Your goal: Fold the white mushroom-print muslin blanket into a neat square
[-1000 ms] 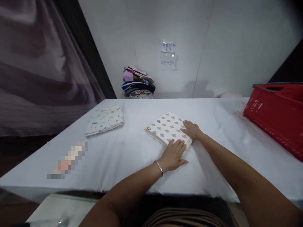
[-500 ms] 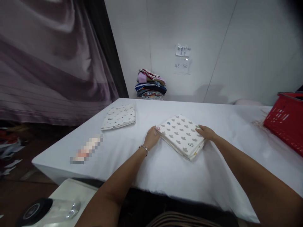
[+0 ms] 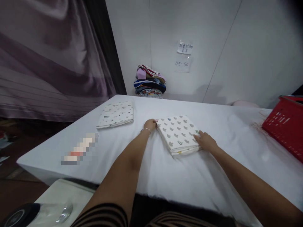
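Observation:
A folded white cloth (image 3: 178,130) with grey blob-shaped prints and a few coloured ones lies on the white-covered table (image 3: 151,170) in front of me. At its far left corner, the fingers of my left hand (image 3: 149,125) pinch the fabric; a bracelet circles that wrist. My right hand (image 3: 206,142) holds the right edge, thumb on top and the other fingers partly hidden. Farther left lies a second folded white cloth (image 3: 115,114) with small scattered prints, touched by neither hand.
A pixelated object (image 3: 79,149) rests on the table's left side. Against the wall is a stack of folded fabrics (image 3: 150,81). On the right stands a red basket (image 3: 284,126). A clear container with a dark lid (image 3: 22,216) sits on a white surface (image 3: 63,192) lower left.
The printed cloth has turned clockwise, so its near edge lies more squarely toward me. My left hand has shifted slightly away from me, my right hand slightly nearer. The view has shifted a little.

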Demonstrator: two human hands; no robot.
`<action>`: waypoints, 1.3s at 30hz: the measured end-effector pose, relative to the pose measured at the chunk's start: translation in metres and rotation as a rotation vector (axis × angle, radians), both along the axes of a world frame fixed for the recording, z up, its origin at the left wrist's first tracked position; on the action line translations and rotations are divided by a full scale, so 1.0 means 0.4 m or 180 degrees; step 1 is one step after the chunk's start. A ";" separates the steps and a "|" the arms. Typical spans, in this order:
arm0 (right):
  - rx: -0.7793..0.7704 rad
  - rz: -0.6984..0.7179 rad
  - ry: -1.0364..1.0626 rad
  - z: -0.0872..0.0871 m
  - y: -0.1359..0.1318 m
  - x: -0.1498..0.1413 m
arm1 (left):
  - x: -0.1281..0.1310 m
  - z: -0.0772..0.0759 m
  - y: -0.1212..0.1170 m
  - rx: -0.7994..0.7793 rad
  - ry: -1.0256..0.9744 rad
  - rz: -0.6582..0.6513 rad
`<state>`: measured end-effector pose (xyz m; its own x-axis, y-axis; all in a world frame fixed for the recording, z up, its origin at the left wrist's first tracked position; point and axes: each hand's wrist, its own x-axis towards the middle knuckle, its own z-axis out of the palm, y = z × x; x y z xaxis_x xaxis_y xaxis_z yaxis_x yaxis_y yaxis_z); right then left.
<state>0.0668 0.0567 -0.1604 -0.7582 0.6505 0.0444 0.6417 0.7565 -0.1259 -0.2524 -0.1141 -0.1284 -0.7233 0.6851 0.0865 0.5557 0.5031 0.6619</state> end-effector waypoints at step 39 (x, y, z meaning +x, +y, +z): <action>-0.0298 0.0347 0.0051 0.050 0.052 -0.317 | 0.281 -0.034 -0.008 -0.0507 0.1562 -0.1145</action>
<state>-0.0600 0.0773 -0.1404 -0.8243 0.5662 0.0000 0.5537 0.8061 -0.2089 -0.1401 -0.1172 -0.1420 -0.3470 0.9101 0.2266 0.9286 0.2995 0.2191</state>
